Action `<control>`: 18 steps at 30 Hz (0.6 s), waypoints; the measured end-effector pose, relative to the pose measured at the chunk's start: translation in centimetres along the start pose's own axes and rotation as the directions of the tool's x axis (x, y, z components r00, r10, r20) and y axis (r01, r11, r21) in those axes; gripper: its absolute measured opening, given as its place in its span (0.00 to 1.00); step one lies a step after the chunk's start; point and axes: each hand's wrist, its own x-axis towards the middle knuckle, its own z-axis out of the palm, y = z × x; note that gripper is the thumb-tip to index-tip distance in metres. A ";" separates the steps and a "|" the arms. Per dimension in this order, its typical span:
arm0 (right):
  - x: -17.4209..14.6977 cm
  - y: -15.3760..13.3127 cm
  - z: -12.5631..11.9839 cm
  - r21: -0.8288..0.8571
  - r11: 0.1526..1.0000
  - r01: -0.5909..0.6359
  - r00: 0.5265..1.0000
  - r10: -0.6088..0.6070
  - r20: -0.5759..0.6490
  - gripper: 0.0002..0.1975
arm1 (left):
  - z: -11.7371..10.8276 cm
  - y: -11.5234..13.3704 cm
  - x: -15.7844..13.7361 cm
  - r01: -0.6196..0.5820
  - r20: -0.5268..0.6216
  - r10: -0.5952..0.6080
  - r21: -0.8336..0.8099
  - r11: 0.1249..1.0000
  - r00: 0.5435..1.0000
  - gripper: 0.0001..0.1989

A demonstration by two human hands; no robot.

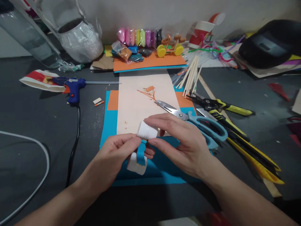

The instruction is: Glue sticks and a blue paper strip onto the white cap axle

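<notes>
My left hand (122,147) pinches a blue paper strip (141,153) where it meets an upper white cylinder (147,130). The strip runs down to a second white cylinder (137,164), which hangs below my left fingers. Around the upper cylinder my right hand (181,141) is closed, with fingers on top and the thumb beneath. Both pieces are held above the stacked sheets. Just beyond my right hand lie scissors (182,115) with light blue handles, their blades resting on a pale sheet (134,106). Some of the strip is hidden behind my left fingers.
At left lies a blue glue gun (74,89) with a black cord. Pliers (218,105), a yellow cutter (254,157) and wooden sticks (191,75) are at right. Bagged clay (138,37), a small wheeled model (169,47) and a silver pot (80,40) stand behind.
</notes>
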 end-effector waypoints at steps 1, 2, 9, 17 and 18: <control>0.0 0.0 0.0 0.000 1.000 0.003 1.000 -0.003 0.000 0.13 | 0.0 0.0 0.0 0.007 0.000 -0.007 -0.001 1.000 1.000 0.13; 0.0 0.0 0.0 0.000 1.000 0.009 1.000 -0.009 -0.003 0.13 | 0.0 -0.1 0.0 0.010 -0.002 -0.010 0.003 1.000 1.000 0.12; -0.1 -0.1 0.3 -0.013 1.000 -0.005 1.000 0.005 -0.003 0.12 | 0.1 -0.3 0.1 -0.018 -0.020 0.018 0.022 1.000 1.000 0.11; -0.3 -0.4 0.5 -0.080 0.997 -0.005 1.000 0.004 -0.012 0.13 | 0.5 0.2 0.3 -0.054 -0.032 0.057 0.074 0.996 0.998 0.06; -0.3 -0.5 0.6 -0.089 0.996 -0.003 1.000 0.001 -0.013 0.13 | 0.6 0.2 0.3 -0.055 -0.037 0.058 0.081 0.995 0.998 0.06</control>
